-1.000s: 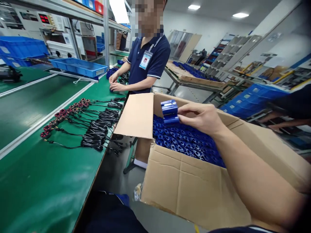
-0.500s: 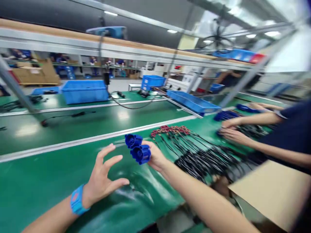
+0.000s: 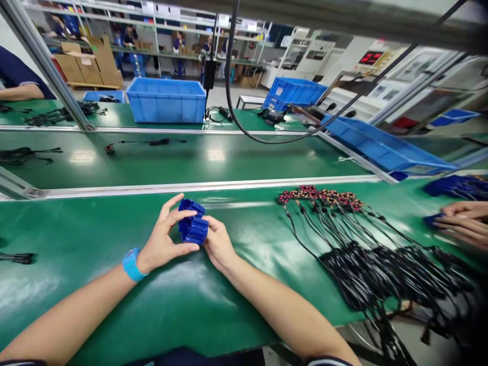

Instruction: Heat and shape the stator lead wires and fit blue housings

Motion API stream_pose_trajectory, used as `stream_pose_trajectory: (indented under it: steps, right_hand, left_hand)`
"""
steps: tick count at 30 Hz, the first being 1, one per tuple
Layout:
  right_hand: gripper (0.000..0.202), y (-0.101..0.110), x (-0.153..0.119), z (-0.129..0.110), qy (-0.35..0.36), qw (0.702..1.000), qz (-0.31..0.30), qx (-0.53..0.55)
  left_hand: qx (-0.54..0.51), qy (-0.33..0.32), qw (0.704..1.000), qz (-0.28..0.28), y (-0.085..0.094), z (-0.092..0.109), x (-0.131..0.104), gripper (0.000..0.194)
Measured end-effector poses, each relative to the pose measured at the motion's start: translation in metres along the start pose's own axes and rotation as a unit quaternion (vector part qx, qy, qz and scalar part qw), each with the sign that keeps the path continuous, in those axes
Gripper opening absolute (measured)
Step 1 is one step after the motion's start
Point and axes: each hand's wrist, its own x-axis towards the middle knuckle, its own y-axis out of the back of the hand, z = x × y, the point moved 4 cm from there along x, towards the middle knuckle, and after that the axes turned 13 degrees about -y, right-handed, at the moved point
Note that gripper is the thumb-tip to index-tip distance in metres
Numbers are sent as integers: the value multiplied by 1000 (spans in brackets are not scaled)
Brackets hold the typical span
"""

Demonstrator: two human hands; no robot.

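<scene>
- The room is a workshop; at the back there are racks and brown cardboard boxes (image 3: pixel 89 68).
- In front lies a green bench top (image 3: pixel 183 305), closed along its far side by a pale metal rail (image 3: pixel 244 184).
- Beyond this rail, a second green surface (image 3: pixel 244 168) carries one thin black lead (image 3: pixel 162 142), and behind it stands a deep blue bin (image 3: pixel 166 107).
- A pair of blue plastic parts (image 3: pixel 193 231) is in the air above the bench top, one part behind the other, between the two hands.
- The left hand (image 3: pixel 162 241), with a light blue wristband (image 3: pixel 133 264), has its fingers partly opened and curved around the pair, the thumb below.
- The right hand (image 3: pixel 219 243) has its fingers closed together, pinching the right side of the nearer part.
- To the right, black cables (image 3: pixel 354 274) with red and copper coils (image 3: pixel 310 193) lie in a row.
- At the right edge are a co-worker's hands (image 3: pixel 463 221).
</scene>
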Motion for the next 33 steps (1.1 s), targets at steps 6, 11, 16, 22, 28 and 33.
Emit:
stream_pose_trajectory:
  steps: [6, 11, 16, 22, 28, 33]
  right_hand:
    - [23, 20, -7, -19, 109, 990, 44, -83]
    - [10, 7, -36, -55, 429, 827, 60, -358]
    - [10, -3, -55, -72, 587, 673, 23, -449]
    - [10, -5, -76, -84, 669, 466, -56, -577]
    - [22, -7, -92, -89, 702, 316, -86, -632]
    - [26, -3, -96, -92, 646, 415, -162, -620]
  left_hand:
    - [-110, 19, 990, 87, -13, -8, -11, 101]
    - [-141, 11, 987, 74, -16, -7, -13, 110]
    - [-128, -43, 989, 64, -14, 6, -7, 121]
    - [-125, -74, 987, 64, -16, 20, -6, 121]
    - [-74, -151, 982, 88, -11, 20, -8, 128]
    - [-87, -143, 983, 72, -12, 14, -9, 131]
